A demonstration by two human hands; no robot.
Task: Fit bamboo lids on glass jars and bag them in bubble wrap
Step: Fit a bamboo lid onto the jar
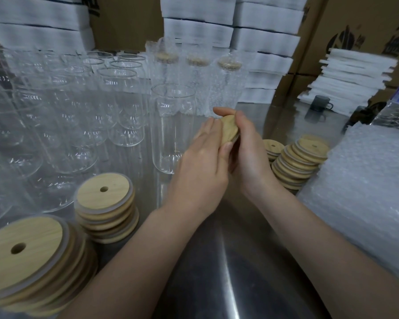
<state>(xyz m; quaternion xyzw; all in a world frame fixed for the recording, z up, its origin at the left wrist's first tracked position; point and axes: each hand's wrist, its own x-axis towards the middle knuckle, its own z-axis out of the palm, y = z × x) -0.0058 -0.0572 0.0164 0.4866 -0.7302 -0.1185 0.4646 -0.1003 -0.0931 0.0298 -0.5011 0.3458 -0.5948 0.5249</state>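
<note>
A round bamboo lid (229, 130) is held on edge above the steel table (228, 249), between both hands. My right hand (247, 155) curls its fingers and thumb around the lid's right side. My left hand (204, 164) touches the lid's left face, thumb against its lower rim. An open glass jar (172, 125) stands just left of the hands. Stacks of bamboo lids lie at near left (21, 254), at left centre (105, 203) and to the right (302, 162). A pile of bubble wrap bags (364, 192) lies at far right.
Several empty glass jars (62, 116) crowd the left half of the table. Three bagged, lidded jars (200, 77) stand behind the open jar. White foam sheets (352, 74) and cardboard boxes (355, 24) line the back. A plastic water bottle (396, 107) and dark mug (320, 104) sit far right.
</note>
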